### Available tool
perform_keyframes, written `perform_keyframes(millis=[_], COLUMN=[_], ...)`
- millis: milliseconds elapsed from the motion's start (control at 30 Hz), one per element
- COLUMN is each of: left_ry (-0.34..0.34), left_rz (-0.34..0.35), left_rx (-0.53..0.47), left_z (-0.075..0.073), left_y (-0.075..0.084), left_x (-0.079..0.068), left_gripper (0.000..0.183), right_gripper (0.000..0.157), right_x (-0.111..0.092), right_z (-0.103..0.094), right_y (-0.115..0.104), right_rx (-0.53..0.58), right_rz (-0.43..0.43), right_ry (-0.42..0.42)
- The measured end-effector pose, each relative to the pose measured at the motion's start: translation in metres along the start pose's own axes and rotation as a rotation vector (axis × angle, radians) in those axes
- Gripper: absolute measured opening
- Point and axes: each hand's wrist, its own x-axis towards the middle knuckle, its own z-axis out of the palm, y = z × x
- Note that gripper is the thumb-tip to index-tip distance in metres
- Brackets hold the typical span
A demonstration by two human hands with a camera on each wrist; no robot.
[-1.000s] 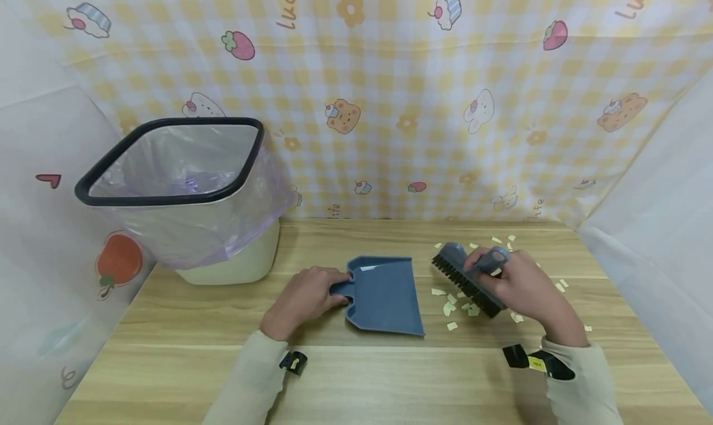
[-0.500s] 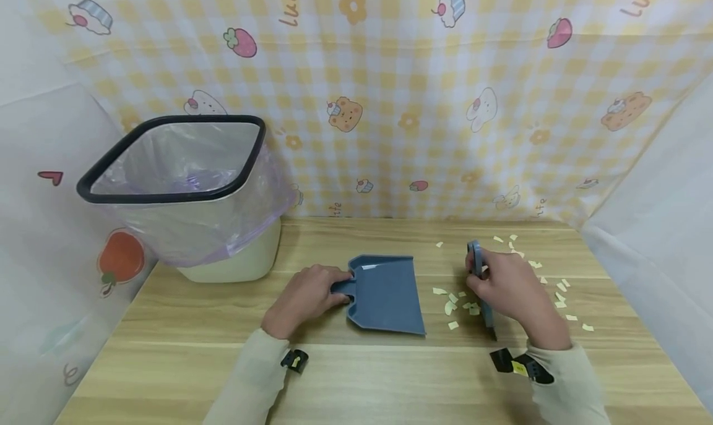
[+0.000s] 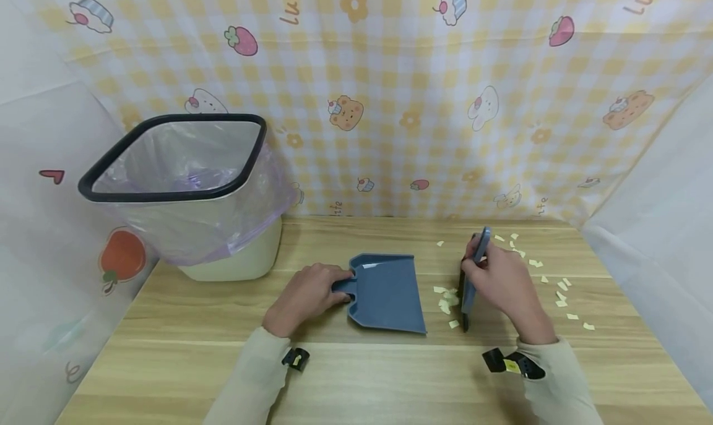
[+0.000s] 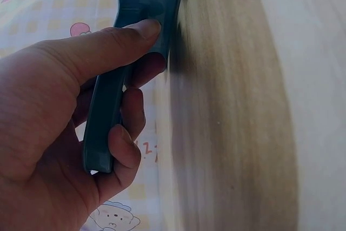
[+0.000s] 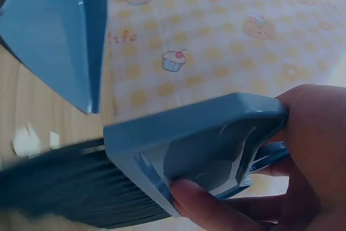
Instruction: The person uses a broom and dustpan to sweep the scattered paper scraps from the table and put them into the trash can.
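My left hand (image 3: 308,294) grips the handle of a blue dustpan (image 3: 387,294) that lies flat on the wooden table, its wide edge facing right. In the left wrist view, thumb and fingers wrap around the dustpan handle (image 4: 105,117). My right hand (image 3: 498,275) holds a blue hand brush (image 3: 471,292) upright on its bristles, to the right of the dustpan. Dark bristles (image 5: 86,187) show in the right wrist view. Pale paper scraps (image 3: 444,304) lie between brush and dustpan, some partly hidden by the brush. More scraps (image 3: 561,298) are scattered right of the hand.
A bin (image 3: 234,252) with a black rim and a clear purplish liner stands at the back left. Behind the table (image 3: 356,382) hangs a yellow checked cloth (image 3: 390,153). White sheeting (image 3: 663,227) borders the right side.
My right hand has moved left with the brush, which has turned from slanted to nearly front-to-back. Scraps near the dustpan have shifted slightly left. The left hand and dustpan stay in place.
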Motion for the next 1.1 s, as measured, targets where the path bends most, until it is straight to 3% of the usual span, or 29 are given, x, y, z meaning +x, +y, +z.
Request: perform_keyframes(millis=[267, 500, 700, 1100], left_ry=[0.001, 0.007, 0.006, 0.004], left_rz=[0.004, 0.015, 0.012, 0.015], left_rx=[-0.003, 0.003, 0.009, 0.006], left_z=[0.001, 0.000, -0.001, 0.000], left_y=[-0.001, -0.001, 0.000, 0.000], left_x=[0.000, 0.000, 0.001, 0.001], left_gripper=[0.043, 0.043, 0.043, 0.043], right_gripper=[0.006, 0.011, 0.010, 0.017], right_x=[-0.009, -0.019, -0.019, -0.013], right_z=[-0.012, -0.008, -0.001, 0.002], right_y=[-0.010, -0.031, -0.037, -0.025], right_rx=[-0.047, -0.064, -0.048, -0.040], right_rz=[0.010, -0.019, 0.014, 0.024], right_ry=[-0.052, -0.120, -0.099, -0.033])
